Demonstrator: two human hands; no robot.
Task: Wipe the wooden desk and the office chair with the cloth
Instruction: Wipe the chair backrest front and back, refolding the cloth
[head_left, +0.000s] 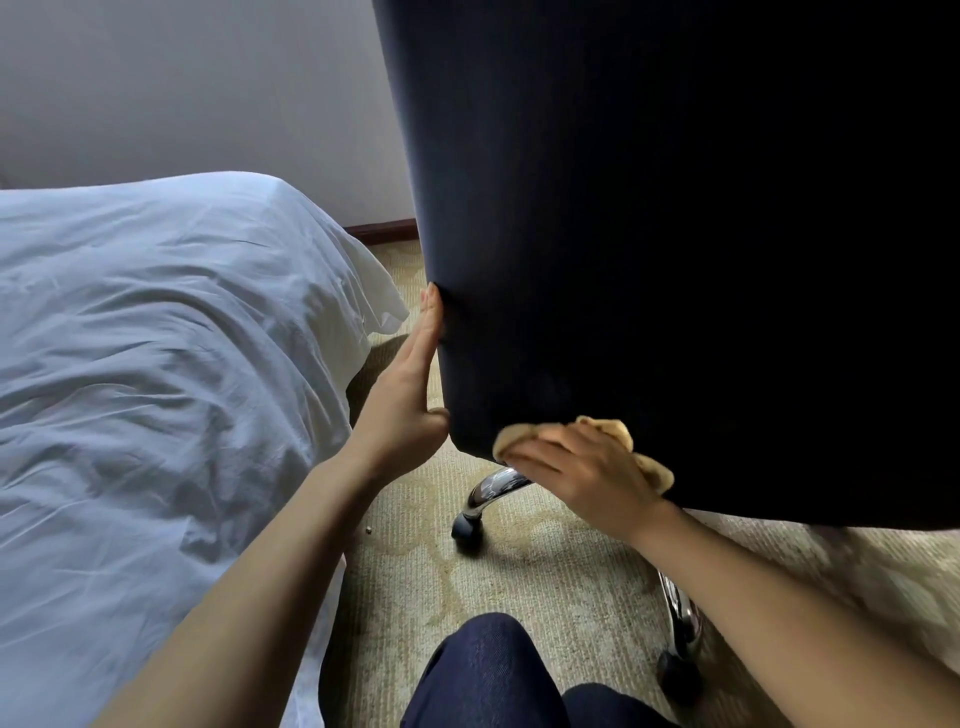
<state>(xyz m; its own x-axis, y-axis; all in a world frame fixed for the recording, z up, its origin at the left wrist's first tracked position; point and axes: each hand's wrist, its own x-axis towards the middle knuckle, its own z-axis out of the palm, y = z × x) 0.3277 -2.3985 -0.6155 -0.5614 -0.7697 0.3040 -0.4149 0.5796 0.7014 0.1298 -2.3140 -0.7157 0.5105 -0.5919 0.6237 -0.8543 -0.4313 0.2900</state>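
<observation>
Left hand flat, fingers straight, braces office chair back at its 8 o'clock edge, right hand palms cloth at 7 o'clock, apparently unpinched: brace firmly, wipe overlapping strokes toward 3 o'clock.

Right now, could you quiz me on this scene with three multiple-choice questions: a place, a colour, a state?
1. Where on the chair is the cloth? A. top edge B. lower edge, under the right hand C. seat
2. The cloth's colour? A. tan B. red C. green
3. The left hand is: A. a fist B. flat, fingers straight, against the chair's side C. gripping the cloth
Answers: 1B, the right hand presses it there; 2A, it shows tan around the hand; 3B, its fingers lie straight along the chair's edge.
</observation>
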